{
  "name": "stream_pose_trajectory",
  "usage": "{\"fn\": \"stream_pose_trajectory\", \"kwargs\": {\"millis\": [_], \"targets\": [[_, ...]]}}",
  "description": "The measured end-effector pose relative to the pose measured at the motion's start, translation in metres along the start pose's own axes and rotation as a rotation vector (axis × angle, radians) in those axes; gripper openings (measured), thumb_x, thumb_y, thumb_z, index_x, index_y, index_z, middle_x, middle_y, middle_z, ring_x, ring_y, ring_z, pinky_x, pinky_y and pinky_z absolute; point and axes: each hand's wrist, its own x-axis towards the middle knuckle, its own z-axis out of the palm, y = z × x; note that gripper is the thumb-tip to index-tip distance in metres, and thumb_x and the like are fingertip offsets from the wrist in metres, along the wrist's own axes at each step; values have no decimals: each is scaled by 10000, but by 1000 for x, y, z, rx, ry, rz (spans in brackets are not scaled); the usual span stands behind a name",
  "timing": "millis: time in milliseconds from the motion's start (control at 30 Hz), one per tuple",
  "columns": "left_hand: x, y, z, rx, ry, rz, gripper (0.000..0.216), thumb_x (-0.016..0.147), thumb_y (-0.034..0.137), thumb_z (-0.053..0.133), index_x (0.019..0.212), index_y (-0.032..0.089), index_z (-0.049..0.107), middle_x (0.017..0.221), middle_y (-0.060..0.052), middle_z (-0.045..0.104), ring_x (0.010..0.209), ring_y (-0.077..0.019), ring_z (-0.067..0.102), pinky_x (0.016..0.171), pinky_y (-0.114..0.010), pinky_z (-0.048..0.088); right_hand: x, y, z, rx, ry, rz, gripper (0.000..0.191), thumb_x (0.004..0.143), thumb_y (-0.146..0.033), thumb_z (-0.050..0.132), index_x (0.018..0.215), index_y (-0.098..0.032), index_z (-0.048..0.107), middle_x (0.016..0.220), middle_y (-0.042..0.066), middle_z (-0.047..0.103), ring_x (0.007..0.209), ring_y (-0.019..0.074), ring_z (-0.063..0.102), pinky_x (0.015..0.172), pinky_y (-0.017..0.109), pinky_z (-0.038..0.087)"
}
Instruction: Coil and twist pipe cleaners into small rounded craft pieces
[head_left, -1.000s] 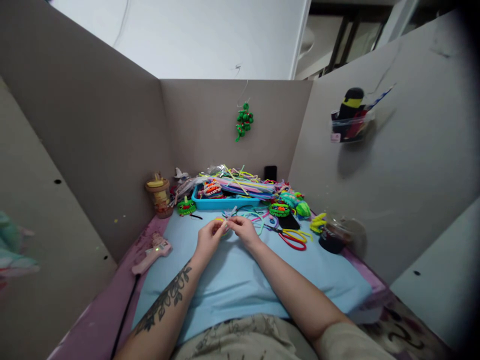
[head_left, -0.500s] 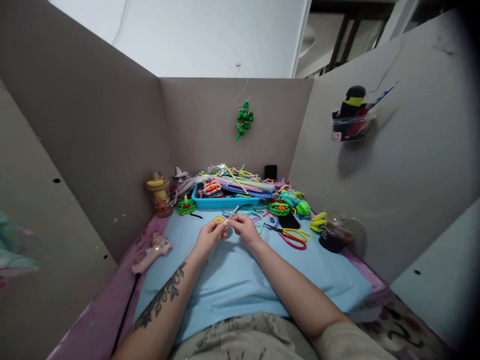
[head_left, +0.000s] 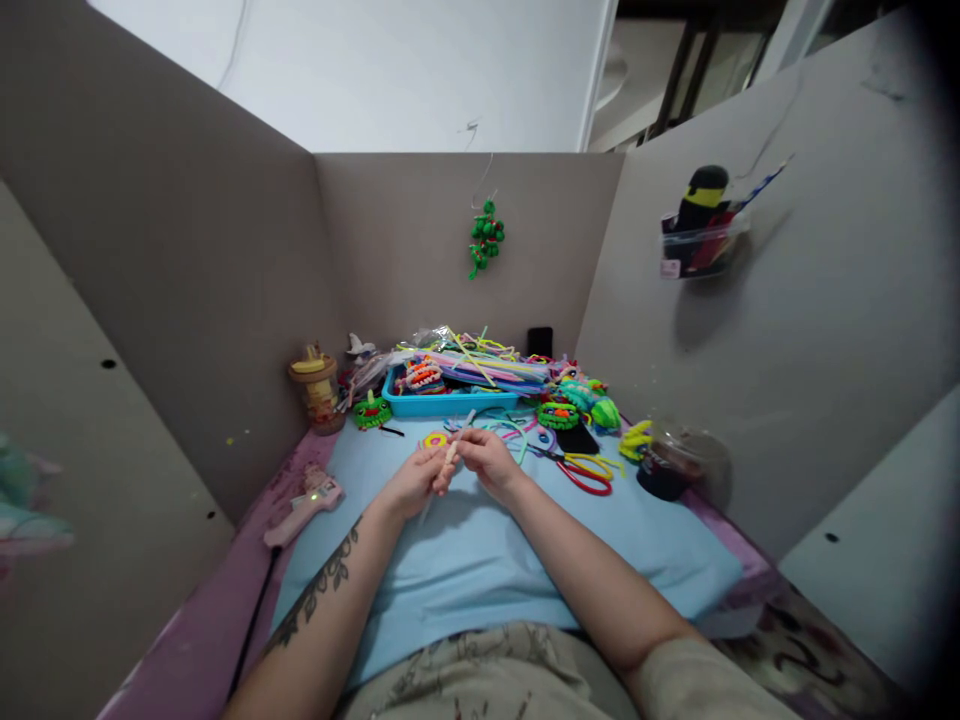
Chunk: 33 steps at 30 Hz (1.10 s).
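Note:
My left hand point(head_left: 418, 482) is closed, its fingers round a pale pipe cleaner point(head_left: 451, 453). A thin whitish end of it trails below that hand, blurred. My right hand point(head_left: 487, 460) pinches the same pale strand from the other side, and both hands nearly touch above the blue cloth point(head_left: 480, 570). Just beyond the fingers lies a small yellow and pink ring point(head_left: 435, 440). To the right are scissors point(head_left: 589, 475) with red and yellow handles. Loose coloured pipe cleaners point(head_left: 517, 435) lie behind my right hand.
A blue tray point(head_left: 450, 405) heaped with pipe cleaners stands at the back. Left are a cup point(head_left: 315, 390) and a pink glue gun point(head_left: 307, 508) with a cord. Green woven pieces point(head_left: 559, 415), a dark-based clear container point(head_left: 667, 475) and grey partition walls point(head_left: 405, 240) surround the cloth.
My left hand has turned and drawn slightly down and left, uncovering more of the yellow and pink ring. More of the pale strand shows between and below the hands.

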Motion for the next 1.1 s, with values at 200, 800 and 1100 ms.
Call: {"fn": "stream_pose_trajectory", "kwargs": {"millis": [200,800,1100], "targets": [[5,-6,-1,74,141,90,407,673,492,692,894,160,608,815,-36,632,576,-92,553,536,-225,459,4,3,-5,-91,106,-59,295,579,-410,730,656,-159,596,508,-44,524,407,45,295,407,208,184],[15,-17,-8,113,403,200,405,625,442,747,853,121,654,699,-37,676,567,-116,604,580,-233,493,1,-2,-1,-216,100,-93,303,595,-424,722,602,-160,574,456,-68,422,435,56,306,445,215,206],[9,-8,-6,-84,260,116,465,631,387,757,969,109,600,674,-12,631,499,-75,564,517,-194,452,7,3,-7,-152,86,-35,247,596,-375,699,579,-157,583,390,-77,406,368,49,274,389,214,157]]}}
